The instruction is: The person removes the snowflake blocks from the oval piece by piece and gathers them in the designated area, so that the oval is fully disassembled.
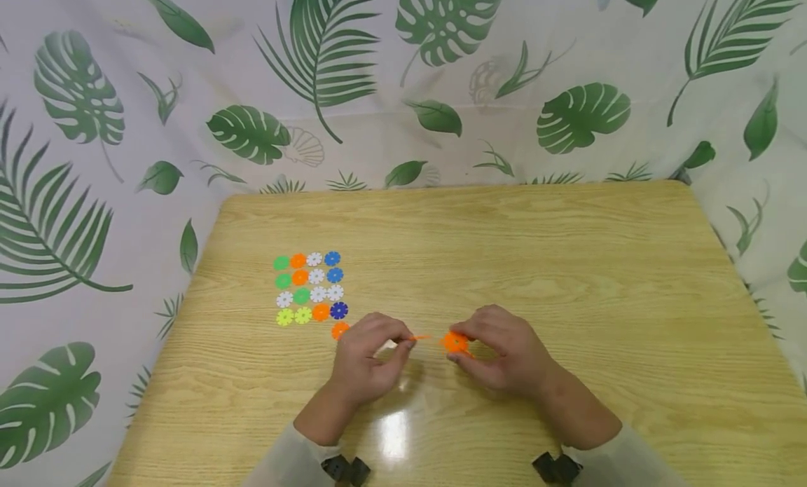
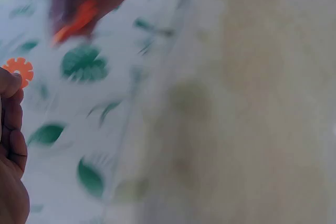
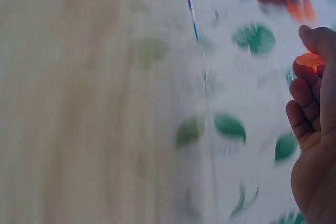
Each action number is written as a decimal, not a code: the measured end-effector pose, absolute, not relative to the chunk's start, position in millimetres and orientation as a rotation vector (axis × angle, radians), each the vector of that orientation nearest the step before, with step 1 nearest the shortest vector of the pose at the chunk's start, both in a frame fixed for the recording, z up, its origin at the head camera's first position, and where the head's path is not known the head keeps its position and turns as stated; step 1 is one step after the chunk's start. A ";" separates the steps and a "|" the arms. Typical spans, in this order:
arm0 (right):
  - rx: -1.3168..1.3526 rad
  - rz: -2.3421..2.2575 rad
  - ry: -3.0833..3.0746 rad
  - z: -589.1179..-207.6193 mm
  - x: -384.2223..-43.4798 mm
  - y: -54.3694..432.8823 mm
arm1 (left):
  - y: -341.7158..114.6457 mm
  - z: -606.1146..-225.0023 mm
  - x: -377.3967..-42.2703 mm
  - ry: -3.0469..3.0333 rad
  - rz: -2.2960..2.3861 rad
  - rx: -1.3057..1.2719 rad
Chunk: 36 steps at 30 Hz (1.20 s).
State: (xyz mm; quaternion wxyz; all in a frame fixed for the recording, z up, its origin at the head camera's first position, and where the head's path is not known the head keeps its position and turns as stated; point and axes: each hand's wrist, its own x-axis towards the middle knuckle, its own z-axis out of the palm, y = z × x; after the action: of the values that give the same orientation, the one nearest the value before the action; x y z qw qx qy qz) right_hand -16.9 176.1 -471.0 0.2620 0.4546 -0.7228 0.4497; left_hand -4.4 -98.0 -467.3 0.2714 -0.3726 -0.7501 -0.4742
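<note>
My left hand (image 1: 372, 357) pinches an orange notched plastic disc (image 1: 421, 338), turned nearly edge-on in the head view. In the left wrist view the notches of this disc (image 2: 25, 68) show above the fingertips. Facing it, a short gap away, my right hand (image 1: 504, 350) grips an orange snowflake disc (image 1: 455, 342) between thumb and fingers. The right wrist view shows this orange piece (image 3: 311, 59) at the fingertips; whether it is one disc or two joined, I cannot tell. Another orange disc (image 1: 340, 330) lies on the table, touching or partly hidden by the left hand.
Flat rows of notched discs lie at the table's left, among them green (image 1: 302, 296), white (image 1: 318, 294), blue (image 1: 335, 275), dark blue (image 1: 339, 310) and yellow (image 1: 285, 317) ones. The wooden table (image 1: 567, 263) meets a leaf-print cloth (image 1: 378, 151) at the back and sides.
</note>
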 end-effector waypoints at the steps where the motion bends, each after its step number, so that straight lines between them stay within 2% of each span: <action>1: 1.195 1.219 -1.963 -470.1 -17.0 181.6 | -105.2 -466.3 -5.4 -2.009 -1.284 -0.959; 7: 1.083 1.256 -2.012 -464.1 -17.8 205.6 | -144.4 -463.7 -6.9 -2.073 -1.320 -0.758; 15: 1.161 1.321 -1.989 -467.4 -17.9 197.1 | -156.4 -475.5 -0.4 -2.270 -1.354 -0.627; 30: 1.170 1.342 -2.043 -474.3 -15.5 195.3 | -197.0 -483.1 10.5 -2.632 -1.383 -0.024; 36: 1.163 1.341 -2.076 -474.8 -13.0 195.5 | -206.8 -483.9 11.0 -2.706 -1.354 0.111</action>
State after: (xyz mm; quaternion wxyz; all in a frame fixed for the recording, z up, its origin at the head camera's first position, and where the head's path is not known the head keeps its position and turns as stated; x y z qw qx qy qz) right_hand -13.0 195.5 -474.8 0.2037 0.4167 -0.7441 0.4808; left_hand 11.0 -206.8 -483.9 0.0568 0.0365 -0.8922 -0.4465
